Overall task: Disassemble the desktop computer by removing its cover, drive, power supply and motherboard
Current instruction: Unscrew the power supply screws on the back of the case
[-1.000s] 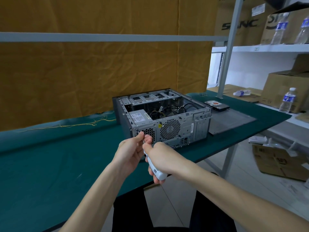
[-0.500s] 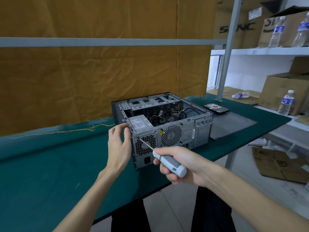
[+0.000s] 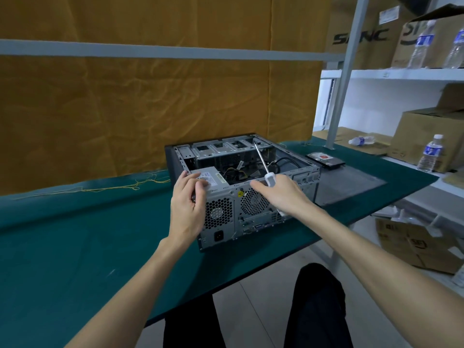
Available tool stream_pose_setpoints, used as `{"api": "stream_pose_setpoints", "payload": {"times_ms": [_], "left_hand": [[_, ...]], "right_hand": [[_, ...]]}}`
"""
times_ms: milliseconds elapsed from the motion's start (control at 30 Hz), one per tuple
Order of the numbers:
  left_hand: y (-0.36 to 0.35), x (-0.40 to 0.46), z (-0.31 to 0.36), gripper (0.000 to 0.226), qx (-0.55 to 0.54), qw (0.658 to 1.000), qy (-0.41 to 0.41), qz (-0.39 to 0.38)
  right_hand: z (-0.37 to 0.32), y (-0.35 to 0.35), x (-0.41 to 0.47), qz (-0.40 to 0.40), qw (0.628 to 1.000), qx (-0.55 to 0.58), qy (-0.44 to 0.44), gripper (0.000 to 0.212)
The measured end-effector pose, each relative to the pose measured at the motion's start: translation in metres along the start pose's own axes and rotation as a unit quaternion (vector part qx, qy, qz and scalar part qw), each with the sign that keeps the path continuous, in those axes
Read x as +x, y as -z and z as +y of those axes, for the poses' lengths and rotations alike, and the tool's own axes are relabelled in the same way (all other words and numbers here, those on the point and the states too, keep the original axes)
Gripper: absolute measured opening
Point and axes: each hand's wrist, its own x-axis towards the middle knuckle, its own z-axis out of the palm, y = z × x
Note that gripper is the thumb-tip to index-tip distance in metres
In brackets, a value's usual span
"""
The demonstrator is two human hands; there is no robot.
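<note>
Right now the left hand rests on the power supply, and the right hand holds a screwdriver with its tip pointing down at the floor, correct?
Not quite. In the head view the right hand holds the screwdriver with its tip pointing up, over the open case. The left hand does rest on the power supply.

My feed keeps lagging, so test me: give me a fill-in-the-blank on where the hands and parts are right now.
1. The right hand holds a white-handled ____ with its shaft pointing up over the open computer case.
2. The left hand rests on the ____ in the case's near left corner.
3. The removed drive lies on the table to the ____ of the case.

Missing words: screwdriver; power supply; right
</note>
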Motion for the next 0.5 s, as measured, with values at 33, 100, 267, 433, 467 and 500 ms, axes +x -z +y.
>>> {"api": "stream_pose_setpoints", "payload": {"times_ms": [33,100,267,433,467,500], "left_hand": [[-0.002,0.001,-0.003,0.039,-0.003,1.000,-0.008,0.009],[-0.006,0.001,-0.006,0.041,-0.013,0.999,-0.005,0.030],[-0.016,0.004,-0.008,0.044,-0.036,0.998,0.009,0.059],[-0.019,0.019,-0.019,0.042,-0.027,0.999,0.022,0.029],[-0.020,0.022,-0.021,0.040,-0.027,0.999,0.028,0.022],[-0.021,0.024,-0.023,0.039,-0.026,0.999,0.033,0.016]], "right_hand": [[0.006,-0.002,0.008,0.005,1.000,0.008,-0.005,0.055],[0.016,-0.009,0.018,0.027,0.999,0.023,-0.008,0.057],[0.028,-0.023,0.031,0.073,0.997,0.015,0.003,0.055],[0.025,-0.024,0.051,0.058,0.998,0.006,0.000,0.057],[0.025,-0.024,0.055,0.055,0.998,0.008,0.001,0.057],[0.024,-0.024,0.059,0.051,0.999,0.011,0.000,0.057]]}}
